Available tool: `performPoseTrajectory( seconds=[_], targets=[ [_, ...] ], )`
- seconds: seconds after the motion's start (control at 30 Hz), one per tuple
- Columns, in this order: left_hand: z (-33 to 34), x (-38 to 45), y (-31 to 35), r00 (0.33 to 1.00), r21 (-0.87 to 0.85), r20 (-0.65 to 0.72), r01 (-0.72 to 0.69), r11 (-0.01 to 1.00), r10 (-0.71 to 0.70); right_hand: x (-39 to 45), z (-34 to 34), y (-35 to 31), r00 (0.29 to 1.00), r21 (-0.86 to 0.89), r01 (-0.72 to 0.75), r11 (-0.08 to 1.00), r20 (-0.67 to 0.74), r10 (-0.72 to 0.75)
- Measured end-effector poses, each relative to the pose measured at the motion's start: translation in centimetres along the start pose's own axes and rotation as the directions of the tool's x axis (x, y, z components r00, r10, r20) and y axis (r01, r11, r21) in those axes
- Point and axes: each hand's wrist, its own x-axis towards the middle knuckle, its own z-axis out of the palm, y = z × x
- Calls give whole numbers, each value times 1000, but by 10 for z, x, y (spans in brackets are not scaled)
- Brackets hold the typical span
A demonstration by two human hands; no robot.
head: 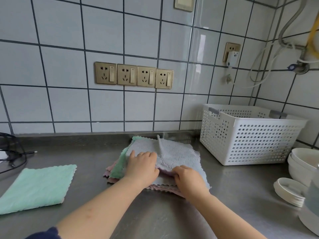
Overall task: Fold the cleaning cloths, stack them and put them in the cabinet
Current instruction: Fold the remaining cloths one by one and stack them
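Head view, from left to right: at the far left edge a tangle of black cables (12, 152) lies on the steel counter (155, 213), and just near of it one green folded cloth (37, 186) lies flat by itself, well apart from the rest. In the middle sits the pile of cloths (174, 157), a pale grey one on top with its hanging loop standing up, green and pink edges showing beneath (I make out at least four layers, but the exact count is hidden). Your left hand (141, 165) lies palm down on the left part of the top cloth, fingers spread and gripping nothing. Your right hand (187, 178) is curled over the near edge of the pile, fingertips tucked in among the layers; whether it has pinched the grey cloth alone I cannot tell.

These cloths look light, soft and limp, with no stiffness, so they will likely sag and drag their neighbours. Take the top one by two corners or along one edge, keeping the other hand flat on the pile to hold it steady.

To the right stands one white perforated basket (248, 135), seemingly empty, and at the far right edge a stack of white bowls (300, 163) and a stack of small white dishes (290, 191), too merged to count. No cabinet is in sight.
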Motion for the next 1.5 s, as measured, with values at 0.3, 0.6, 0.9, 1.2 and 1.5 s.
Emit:
performPoseTrajectory(
  seconds=[0.3, 0.6, 0.9, 1.2, 1.5],
  targets=[
    [-45, -9, -39, 991, 103, -70, -107, 989, 114, -16, -25, 2, 1000, -195, 4, 981, -6, -5],
    [-79, -113, -65, 994, -63, 38, -100, 993, 103, -64, -52, -18, 989, -121, 135, 984, -45, -141],
    [-71, -221, -80, 959, -302, 281, 41, 953, 47, -147, -76, -32, 920, -29, 125, 992, 378, -105],
    [-87, -238, -87, 886, -359, 463, 156, 920, 30, -165, -89, -29, 815, 114, -17, 993, 577, -53],
    [-72, -216, -96, 918, -566, 265, 396, 724, -295, -112, -66, -33, 980, 204, -137, 969, 170, 103]
  ],
)
